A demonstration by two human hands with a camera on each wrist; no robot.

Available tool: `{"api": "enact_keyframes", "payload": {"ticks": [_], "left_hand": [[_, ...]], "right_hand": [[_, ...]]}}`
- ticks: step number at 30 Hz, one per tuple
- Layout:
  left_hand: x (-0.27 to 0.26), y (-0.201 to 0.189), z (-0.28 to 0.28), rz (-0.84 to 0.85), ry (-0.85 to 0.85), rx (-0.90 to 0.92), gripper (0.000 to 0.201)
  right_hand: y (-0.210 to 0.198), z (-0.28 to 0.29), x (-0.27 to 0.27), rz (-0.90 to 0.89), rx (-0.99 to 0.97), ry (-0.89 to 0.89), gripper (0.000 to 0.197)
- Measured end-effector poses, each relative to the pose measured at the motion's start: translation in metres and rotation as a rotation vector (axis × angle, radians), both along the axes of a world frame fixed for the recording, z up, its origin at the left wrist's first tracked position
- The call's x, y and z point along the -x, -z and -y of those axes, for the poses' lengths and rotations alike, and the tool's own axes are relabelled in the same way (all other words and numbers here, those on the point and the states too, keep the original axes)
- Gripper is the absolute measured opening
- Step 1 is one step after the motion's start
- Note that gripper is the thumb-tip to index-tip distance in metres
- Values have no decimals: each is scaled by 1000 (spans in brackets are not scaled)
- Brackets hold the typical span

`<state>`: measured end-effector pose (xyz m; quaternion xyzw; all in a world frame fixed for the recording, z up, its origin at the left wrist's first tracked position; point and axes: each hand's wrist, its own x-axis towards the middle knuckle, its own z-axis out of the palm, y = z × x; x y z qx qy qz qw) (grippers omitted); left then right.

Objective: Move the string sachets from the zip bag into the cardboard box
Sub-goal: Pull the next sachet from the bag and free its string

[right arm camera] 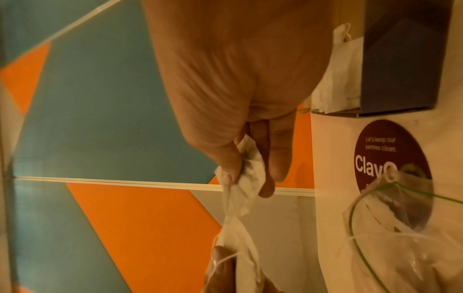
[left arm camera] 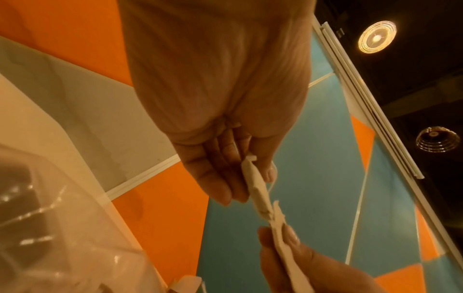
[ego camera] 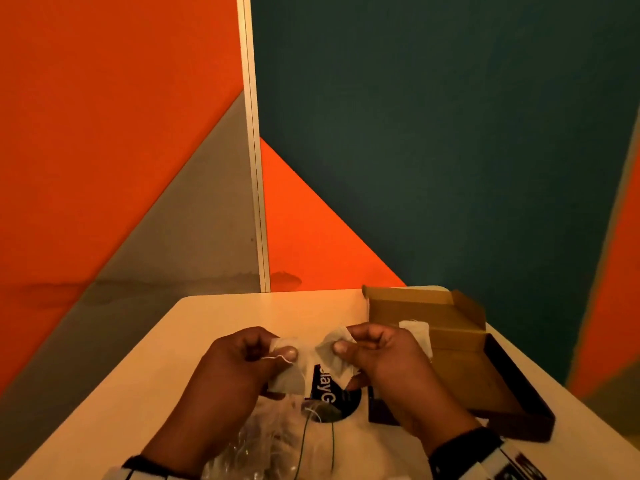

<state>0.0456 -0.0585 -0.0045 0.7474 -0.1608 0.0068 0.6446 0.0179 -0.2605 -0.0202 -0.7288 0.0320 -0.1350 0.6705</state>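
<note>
Pulling two tangled sachets [ego camera: 313,355] apart above the table's near edge, left hand [ego camera: 242,362] and right hand [ego camera: 377,355] each pinching one; tugging harder could tear them or snap the string [ego camera: 277,357] before the box [ego camera: 460,341].

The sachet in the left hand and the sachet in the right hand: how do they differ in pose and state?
The sachet in the left hand hangs fairly flat, with a loose string over the thumb; the sachet in the right hand is crumpled and shows no loose string. The left one sits farther from the cardboard box; the right one sits nearer it. Both are pale, pinched between thumb and fingers, held above the table, and they appear joined where they meet.
</note>
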Motion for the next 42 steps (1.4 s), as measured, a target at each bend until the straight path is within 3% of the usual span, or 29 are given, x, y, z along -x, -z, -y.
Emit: {"api": "enact_keyframes", "payload": {"ticks": [5,10,16,21,24,28,32,42], "left_hand": [[-8,-1,-9,-53,-47,-6,5],[-18,2,-19,-95,-47,-48,12],[-33,5,-40,56,-276,-35,21],[-12,-5,-24,101,-76,-81,26],[-4,-4,-8,55,62,-144,25],[3,-1,6,-48,182,-187,23],[2,-2,8,-6,223,-234,30],[-1,-8,2,-23,27,-233,39]], "right_hand": [[4,6,-4,-14,46,49,22],[2,10,-1,-4,53,89,22],[-1,10,-1,-79,63,51,40],[6,2,3,-38,305,-15,38],[5,-7,6,-9,345,-71,33],[2,-17,8,5,309,-98,28],[2,-20,7,21,256,-79,25],[-3,-10,4,-34,12,55,26]]}}
